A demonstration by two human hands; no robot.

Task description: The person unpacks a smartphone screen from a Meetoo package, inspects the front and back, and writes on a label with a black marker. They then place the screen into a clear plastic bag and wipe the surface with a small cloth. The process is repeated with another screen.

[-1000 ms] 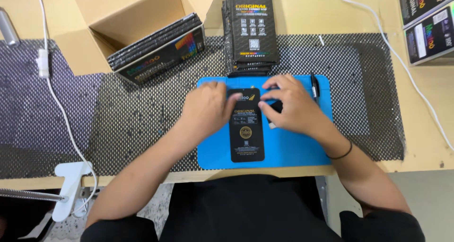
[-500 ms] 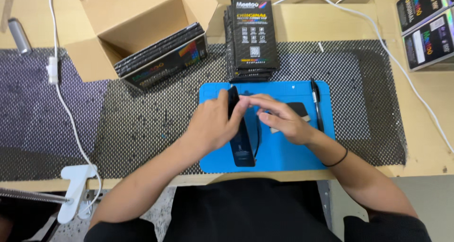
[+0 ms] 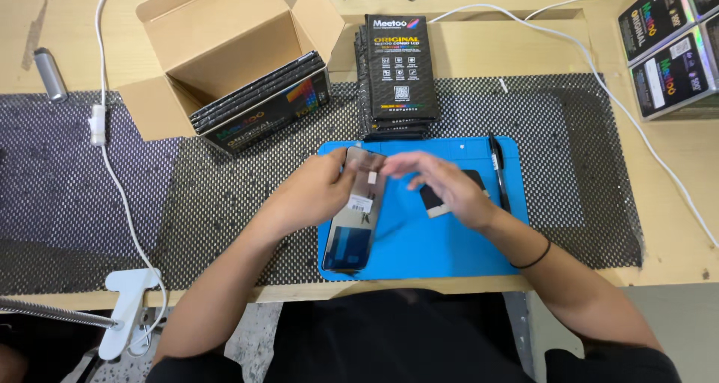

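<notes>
Wooden boards make up the table (image 3: 464,42), and a black bumpy mat (image 3: 225,196) lies across most of it. On top of that mat sits a smaller blue mat (image 3: 442,252), right in front of the person.

The left hand (image 3: 311,196) holds a phone screen part (image 3: 353,214) near its top end, with the fingers (image 3: 341,175) pinched on its left edge. The part is long and flat, shiny and dark, with small white stickers on it. Its low end rests on the blue mat near the front edge — the top end is lifted a bit (how far up is hard to tell).

The right hand (image 3: 438,188) hovers just beside the top of the part. Its fingers are spread loose and a bit curled, and they hold nothing. Under this hand lies a small dark flat piece (image 3: 443,201) on the blue mat. A black pen (image 3: 498,173) lies along the right side of the blue mat. A thin black band (image 3: 533,259) goes around the right wrist.

Behind the blue mat stands a pile of flat black boxes (image 3: 397,72). To the left, an open cardboard box (image 3: 225,50) has more flat black boxes leaning in it. A white cord (image 3: 112,173) runs down the left side to a white clamp (image 3: 123,308) at the front edge of the table — another white cable (image 3: 622,113) curves along the right. More black boxes (image 3: 670,46) sit at the far right corner.
</notes>
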